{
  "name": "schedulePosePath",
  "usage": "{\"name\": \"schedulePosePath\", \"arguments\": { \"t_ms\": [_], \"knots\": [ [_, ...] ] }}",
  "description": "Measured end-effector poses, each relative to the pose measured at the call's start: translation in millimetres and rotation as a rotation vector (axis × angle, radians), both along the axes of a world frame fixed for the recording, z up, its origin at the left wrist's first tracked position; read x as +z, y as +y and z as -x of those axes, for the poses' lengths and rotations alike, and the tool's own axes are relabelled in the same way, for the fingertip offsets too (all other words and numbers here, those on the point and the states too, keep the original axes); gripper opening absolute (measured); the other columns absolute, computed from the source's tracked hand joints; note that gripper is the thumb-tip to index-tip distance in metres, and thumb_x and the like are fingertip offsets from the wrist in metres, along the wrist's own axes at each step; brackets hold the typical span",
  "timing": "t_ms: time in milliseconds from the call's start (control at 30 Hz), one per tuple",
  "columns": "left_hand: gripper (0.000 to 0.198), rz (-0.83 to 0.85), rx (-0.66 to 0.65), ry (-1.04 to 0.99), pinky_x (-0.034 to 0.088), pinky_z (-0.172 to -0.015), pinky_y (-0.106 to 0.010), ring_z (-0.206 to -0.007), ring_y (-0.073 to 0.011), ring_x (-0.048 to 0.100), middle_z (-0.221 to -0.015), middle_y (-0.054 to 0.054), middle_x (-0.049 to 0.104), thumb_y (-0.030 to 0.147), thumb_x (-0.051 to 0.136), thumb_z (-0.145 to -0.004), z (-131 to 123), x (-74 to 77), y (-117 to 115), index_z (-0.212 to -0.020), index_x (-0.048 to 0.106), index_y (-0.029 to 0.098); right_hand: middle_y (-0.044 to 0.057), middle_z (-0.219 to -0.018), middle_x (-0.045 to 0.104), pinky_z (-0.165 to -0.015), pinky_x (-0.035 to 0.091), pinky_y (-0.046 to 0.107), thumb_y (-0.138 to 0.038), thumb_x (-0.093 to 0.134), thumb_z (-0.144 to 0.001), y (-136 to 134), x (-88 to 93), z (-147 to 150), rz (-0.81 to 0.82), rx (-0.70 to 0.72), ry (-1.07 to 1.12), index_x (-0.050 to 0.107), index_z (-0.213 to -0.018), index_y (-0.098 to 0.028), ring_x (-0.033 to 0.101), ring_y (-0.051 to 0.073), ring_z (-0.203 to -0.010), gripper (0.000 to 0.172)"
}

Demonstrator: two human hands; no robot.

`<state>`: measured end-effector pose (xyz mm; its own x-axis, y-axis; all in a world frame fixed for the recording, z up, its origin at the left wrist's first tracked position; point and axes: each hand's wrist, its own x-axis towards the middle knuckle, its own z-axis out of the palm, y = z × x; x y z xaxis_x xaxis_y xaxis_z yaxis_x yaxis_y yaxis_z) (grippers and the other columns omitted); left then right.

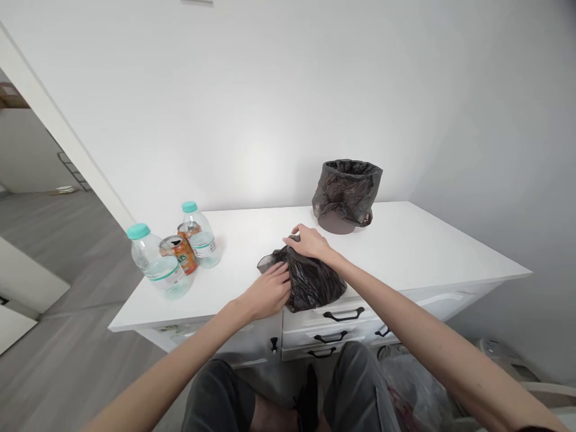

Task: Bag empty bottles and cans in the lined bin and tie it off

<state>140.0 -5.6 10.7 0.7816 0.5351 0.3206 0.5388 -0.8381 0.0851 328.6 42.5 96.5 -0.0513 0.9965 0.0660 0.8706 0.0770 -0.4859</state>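
Note:
A crumpled black plastic bag [315, 282] lies at the front edge of the white cabinet top, partly hanging over it. My right hand [309, 242] grips the bag's upper end, fingers curled over it. On the bag's left side rests my left hand [270, 291], fingers extended and touching the plastic; its fingertips are partly lost against the dark folds. A bin [336, 222] lined with another black bag [348, 189] stands upright behind, to the right.
At the left of the cabinet top [396, 258] stand two clear bottles with teal caps [138, 231] [189, 207] and two orange cans [183, 255] [189, 229]. Drawers with black handles [344, 314] are below, above my knees. A wall rises behind.

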Motion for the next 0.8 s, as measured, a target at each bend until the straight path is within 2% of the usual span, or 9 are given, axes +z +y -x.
{"name": "schedulePosePath", "arguments": {
  "t_ms": [67,167,267,367,433,500,600,700,800],
  "knots": [
    [0.036,-0.022,0.072,-0.014,0.041,-0.126,-0.056,-0.144,-0.0316,0.055,-0.14,-0.013,0.069,0.023,0.048,-0.1,21,11.9,-6,-0.13,0.068,0.021,0.02,-0.138,0.071,-0.103,0.05,0.043,-0.047,0.055,-0.104,4,-2.4,8,0.054,0.043,-0.045,0.06,-0.14,-0.013,0.066,0.036,-0.128,0.05],
    [0.042,-0.068,0.167,-0.137,0.048,-0.119,-0.052,-0.141,-0.0289,0.058,-0.147,-0.015,0.064,0.023,0.042,-0.105,36,31.5,-23,-0.144,0.057,0.02,0.023,-0.146,0.065,-0.113,0.046,0.045,-0.042,0.047,-0.108,-14,-4.8,5,-0.134,0.114,-0.091,0.056,-0.146,-0.009,0.06,0.035,-0.137,0.051],
    [0.047,-0.058,0.047,-0.172,0.046,-0.122,-0.048,-0.145,-0.028,0.055,-0.152,-0.015,0.061,0.035,0.051,-0.105,27,38.9,-38,-0.15,0.051,0.02,0.015,-0.153,0.062,-0.121,0.042,0.045,-0.039,0.042,-0.11,-46,-6.2,-13,-0.335,0.295,-0.088,0.055,-0.15,-0.017,0.055,0.03,-0.144,0.048],
    [0.076,0.007,-0.063,-0.058,0.037,-0.128,-0.054,-0.155,-0.0345,0.043,-0.164,-0.017,0.051,0.05,0.069,-0.096,10,24.9,-39,-0.16,0.042,0.02,0.009,-0.157,0.06,-0.125,0.041,0.046,-0.047,0.052,-0.106,-77,-12.3,-41,-0.313,0.526,-0.085,0.055,-0.155,-0.027,0.052,0.029,-0.148,0.052],
    [0.084,0.057,-0.037,-0.012,0.036,-0.128,-0.058,-0.156,-0.0365,0.042,-0.167,-0.016,0.047,0.047,0.074,-0.091,2,6.8,-33,-0.163,0.039,0.02,0.008,-0.162,0.055,-0.128,0.038,0.049,-0.054,0.064,-0.1,-93,-21.6,-63,-0.265,0.62,-0.109,0.052,-0.159,-0.029,0.048,0.03,-0.153,0.065],
    [0.075,0.104,0.032,-0.028,0.038,-0.126,-0.057,-0.154,-0.0344,0.045,-0.164,-0.014,0.052,0.034,0.072,-0.092,-3,-11.6,-26,-0.16,0.045,0.021,0.008,-0.166,0.051,-0.131,0.034,0.051,-0.058,0.071,-0.095,-104,-34.6,-83,-0.238,0.653,-0.145,0.048,-0.163,-0.029,0.042,0.031,-0.157,0.077],
    [0.057,0.173,0.091,-0.11,0.039,-0.126,-0.053,-0.149,-0.0299,0.052,-0.154,-0.008,0.063,0.015,0.06,-0.092,-4,-27.8,-23,-0.148,0.06,0.023,0.008,-0.172,0.04,-0.134,0.026,0.053,-0.052,0.07,-0.098,-116,-54.5,-104,-0.241,0.656,-0.179,0.04,-0.167,-0.028,0.03,0.029,-0.163,0.079],
    [0.036,0.312,0.125,-0.24,0.051,-0.113,-0.046,-0.126,-0.0276,0.069,-0.134,-0.007,0.076,0.021,0.049,-0.101,3,-24.8,-27,-0.13,0.071,0.024,0.006,-0.173,0.039,-0.134,0.024,0.053,-0.046,0.064,-0.102,-121,-66.3,-107,-0.254,0.659,-0.138,0.047,-0.163,-0.026,0.025,0.029,-0.165,0.067],
    [0.039,0.5,0.194,-0.323,0.059,-0.087,-0.037,-0.092,-0.0251,0.076,-0.103,-0.004,0.082,0.042,0.039,-0.109,11,-8.8,-29,-0.11,0.073,0.023,0.005,-0.154,0.063,-0.125,0.039,0.048,-0.048,0.057,-0.105,-114,-69.6,-98,-0.192,0.583,0.012,0.07,-0.139,-0.028,0.048,0.03,-0.152,0.042]
  ]
}}
